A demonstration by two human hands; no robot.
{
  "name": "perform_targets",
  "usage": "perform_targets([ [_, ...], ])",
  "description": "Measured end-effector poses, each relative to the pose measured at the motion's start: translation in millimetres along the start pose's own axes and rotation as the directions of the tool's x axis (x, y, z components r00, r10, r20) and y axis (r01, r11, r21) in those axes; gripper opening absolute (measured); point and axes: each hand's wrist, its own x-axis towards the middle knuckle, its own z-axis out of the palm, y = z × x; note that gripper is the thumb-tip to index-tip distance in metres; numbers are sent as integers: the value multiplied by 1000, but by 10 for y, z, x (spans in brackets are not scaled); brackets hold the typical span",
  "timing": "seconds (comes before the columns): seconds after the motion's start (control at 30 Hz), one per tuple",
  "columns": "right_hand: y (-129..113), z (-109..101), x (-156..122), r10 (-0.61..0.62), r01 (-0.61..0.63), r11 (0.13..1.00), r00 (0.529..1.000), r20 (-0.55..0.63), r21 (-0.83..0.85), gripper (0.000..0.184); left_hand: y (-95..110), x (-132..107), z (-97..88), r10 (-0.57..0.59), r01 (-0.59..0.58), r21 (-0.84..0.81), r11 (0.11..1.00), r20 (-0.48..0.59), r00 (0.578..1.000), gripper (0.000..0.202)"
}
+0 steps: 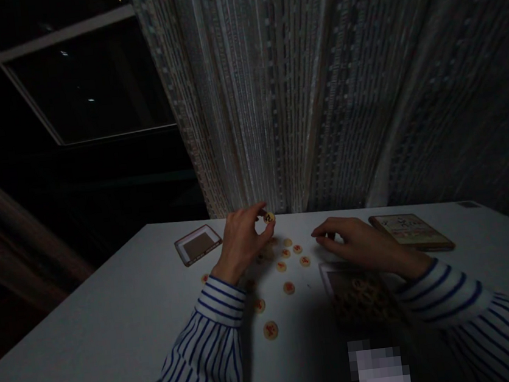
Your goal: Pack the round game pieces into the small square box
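Between thumb and fingers, my left hand (244, 238) pinches a round xiangqi piece (269, 217) with a dark character, raised above the table. My right hand (356, 237) hovers over the table to the right, its thumb and forefinger apart with nothing seen between them. Several wooden pieces with red characters lie scattered between and below the hands, among them one piece (271, 330) near the front and another (289, 287) in the middle. Beneath my right wrist stands an open box (329, 277) with many pieces in it, partly in shadow.
An open shallow tray or lid (197, 244) lies at the back left of the white table (91, 332). A flat box with a picture on top (410, 231) rests at the back right. Behind the table hangs a curtain (261, 92), and a dark window (86, 81) is at the left.
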Motion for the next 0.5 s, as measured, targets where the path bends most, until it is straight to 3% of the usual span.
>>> perform_targets([
  [0.27,70,-111,-295,15,-9,998,996,-92,67,25,340,-147,-75,43,-43,-24,999,9,999,34],
  [0.5,134,-74,-526,109,-78,982,978,-178,172,24,601,-281,25,63,-59,-54,997,61,996,36],
])
